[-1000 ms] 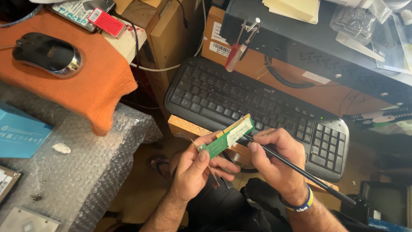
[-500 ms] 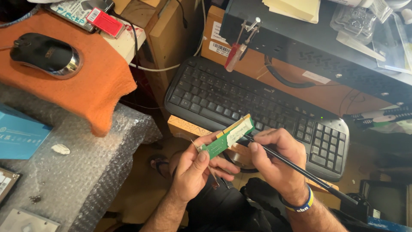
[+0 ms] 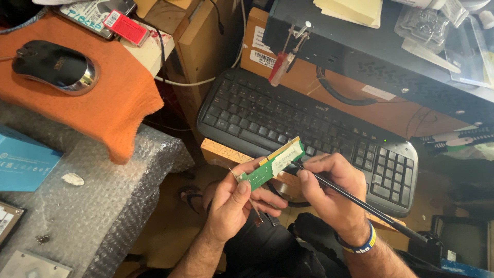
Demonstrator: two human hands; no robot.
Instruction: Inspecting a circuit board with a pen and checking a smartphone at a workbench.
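My left hand [image 3: 237, 202] grips a small green circuit board [image 3: 274, 162] with a white label and a gold edge connector, held tilted above my lap. My right hand [image 3: 329, 193] holds a long thin black tool [image 3: 360, 204] like a pen, its tip touching the board's white label. A blue and yellow band sits on my right wrist. A thin metal tool [image 3: 254, 208] pokes out under my left fingers.
A black keyboard [image 3: 288, 126] rests on a wooden plank just beyond my hands. A red-handled screwdriver [image 3: 282, 64] leans against a black case. At the left, a black mouse [image 3: 54, 67] lies on an orange cloth [image 3: 103, 108], above a bubble-wrapped surface [image 3: 92, 206].
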